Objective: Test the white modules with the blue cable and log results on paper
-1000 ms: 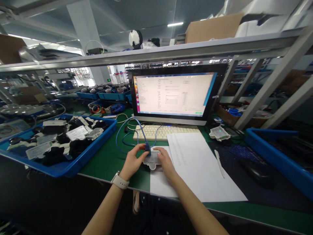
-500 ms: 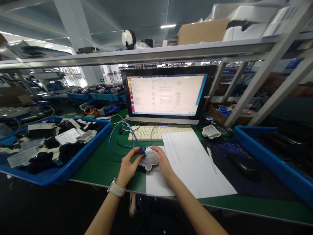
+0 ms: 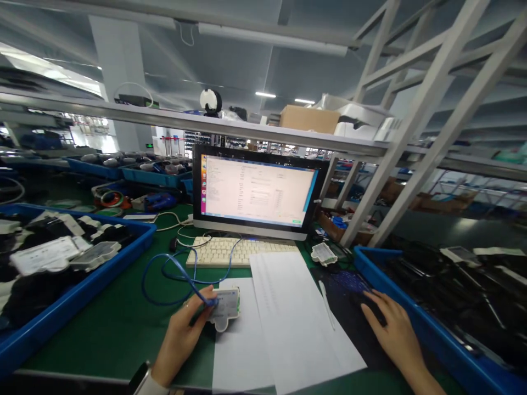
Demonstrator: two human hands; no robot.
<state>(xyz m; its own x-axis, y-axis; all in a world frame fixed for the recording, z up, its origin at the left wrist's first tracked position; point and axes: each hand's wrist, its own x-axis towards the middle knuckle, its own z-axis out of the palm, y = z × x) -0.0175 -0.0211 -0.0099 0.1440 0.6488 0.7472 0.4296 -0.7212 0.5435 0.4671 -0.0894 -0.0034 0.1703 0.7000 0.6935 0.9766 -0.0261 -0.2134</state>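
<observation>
My left hand (image 3: 181, 334) grips a small white plastic device (image 3: 224, 308) at its left side, where a blue cable (image 3: 168, 272) plugs in. The device lies on a white paper sheet (image 3: 288, 323) on the green bench. My right hand (image 3: 389, 323) rests over a dark computer mouse (image 3: 368, 303) on a dark mat, fingers curved on it. A white pen (image 3: 327, 304) lies between the paper and the mouse. Behind are a cream keyboard (image 3: 234, 250) and a lit monitor (image 3: 257, 189).
A blue tray (image 3: 78, 296) of black and white devices stands at the left, another blue tray (image 3: 436, 340) of dark parts at the right. A second small white device (image 3: 323, 253) sits right of the keyboard. Overhead runs a metal shelf (image 3: 247, 129) with a cardboard box (image 3: 308, 118).
My right hand left the white device and moved right onto the mouse. My left hand stays on the device at the cable plug. The camera view shifted right and tilted up.
</observation>
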